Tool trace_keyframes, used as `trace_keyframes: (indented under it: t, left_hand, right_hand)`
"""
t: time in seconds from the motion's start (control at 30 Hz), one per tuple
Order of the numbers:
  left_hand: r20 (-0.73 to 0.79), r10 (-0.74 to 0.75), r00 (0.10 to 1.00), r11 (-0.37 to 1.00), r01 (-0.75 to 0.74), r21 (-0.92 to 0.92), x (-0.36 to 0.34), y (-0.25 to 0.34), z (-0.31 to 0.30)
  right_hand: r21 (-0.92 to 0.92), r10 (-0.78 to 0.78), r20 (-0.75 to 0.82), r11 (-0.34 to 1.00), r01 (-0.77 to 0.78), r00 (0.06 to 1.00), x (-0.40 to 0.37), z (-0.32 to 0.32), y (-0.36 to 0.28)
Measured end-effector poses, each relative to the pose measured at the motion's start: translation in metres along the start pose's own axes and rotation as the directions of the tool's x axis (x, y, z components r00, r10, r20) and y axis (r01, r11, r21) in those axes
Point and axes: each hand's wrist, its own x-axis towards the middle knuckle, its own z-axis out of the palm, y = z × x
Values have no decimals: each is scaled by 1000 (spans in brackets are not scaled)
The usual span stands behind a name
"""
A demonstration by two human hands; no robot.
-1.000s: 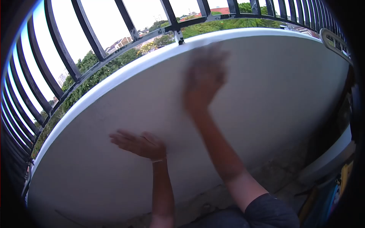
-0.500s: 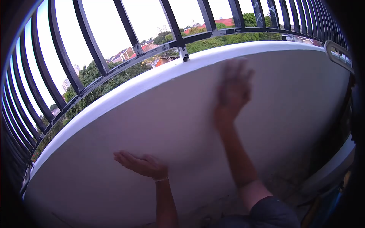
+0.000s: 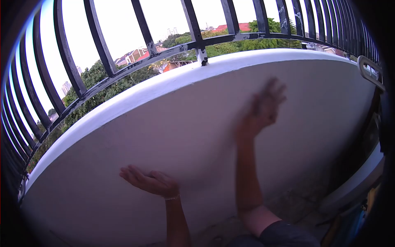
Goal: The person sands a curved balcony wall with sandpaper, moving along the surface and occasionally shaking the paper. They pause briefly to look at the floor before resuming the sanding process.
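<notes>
One left hand (image 3: 151,183) before the wall (image 3: 197,138), palm up, fingers extended nearly together, holding nothing; one right hand (image 3: 263,108) higher, below the wall's white top edge (image 3: 164,85), blurred, fingers spread, apparently empty. Contact with the wall not discernible. Possible fault: knuckles scraped on wall or edge, caused by a quick right-hand sweep too close
</notes>
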Motion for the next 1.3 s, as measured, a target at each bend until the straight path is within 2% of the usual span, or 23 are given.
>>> trace_keyframes:
  t: [0.03,0.1,0.17,0.23,0.27,0.33,0.37,0.43,0.5,0.57,0.67,0.73,0.8,0.87,0.93,1.0,1.07,1.13,1.2,1.27,1.3]
  left_hand:
    - [3,-6,1000,1000,6,-12,-1,-1,-1]
    - [10,-14,1000,999,14,-43,-3,-4,-1]
    - [6,-12,1000,998,12,-68,-5,-6,-1]
    - [19,12,1000,997,-10,-78,-6,-10,-3]
    - [23,23,999,997,-22,-69,-5,-10,-6]
    - [-8,4,1000,997,-4,-75,-3,-5,3]
    - [-9,-2,1000,996,1,-90,-4,-7,4]
    - [9,0,1000,995,1,-97,-9,-9,1]
    - [19,17,1000,997,-16,-70,-6,-10,0]
    - [1,15,1000,997,-14,-82,-6,-11,1]
    - [-2,19,1000,996,-19,-93,-8,-10,3]
    - [-4,35,999,996,-35,-78,-6,-13,3]
    - [-5,46,999,998,-46,-45,-5,-9,-1]
    - [0,41,999,999,-41,-19,-6,-9,-1]
    - [12,32,999,999,-31,-11,-7,-10,1]
    - [44,29,999,999,-28,-20,-9,-12,0]
    - [45,18,999,999,-17,-41,-9,-14,-2]
    - [48,8,999,999,-5,-54,-10,-10,-3]
    - [57,12,998,998,-9,-56,-10,-12,-5]
    - [35,34,999,998,-33,-47,-10,-14,-4]
    - [22,38,999,999,-37,-37,-11,-13,-2]
  right_hand:
    - [51,-79,16,996,78,997,-6,6,-31]
    - [-242,-246,354,908,343,902,-34,-16,-92]
    - [82,-498,423,853,515,757,-96,-31,-62]
    - [-78,-525,427,790,609,736,-132,-32,26]
    - [63,-394,341,916,397,853,-129,-31,65]
    - [116,-155,232,985,131,960,-86,-28,83]
    - [-11,-49,181,999,52,982,-55,-35,63]
    - [-40,106,92,994,-102,990,-20,-24,22]
    - [5,-151,128,988,152,980,-10,-6,-24]
    - [-103,-335,375,912,398,864,-30,-23,-69]
    - [45,-534,483,807,589,694,-84,-39,-17]
    - [20,-380,453,909,416,807,-94,-40,47]
    - [-24,-203,334,974,224,920,-62,-40,59]
    - [-64,-171,186,980,186,968,-11,-26,29]
    - [-71,-204,130,974,214,970,27,-12,-12]
    - [-24,-329,151,941,336,932,26,-9,-56]
    - [-83,-449,394,851,518,802,-11,-26,-76]
    - [122,-585,565,757,642,582,-75,-41,-44]
    - [5,-590,555,708,706,587,-104,-46,30]
    - [-27,-403,501,877,479,766,-72,-49,68]
    - [-40,-355,408,913,405,841,-46,-43,61]
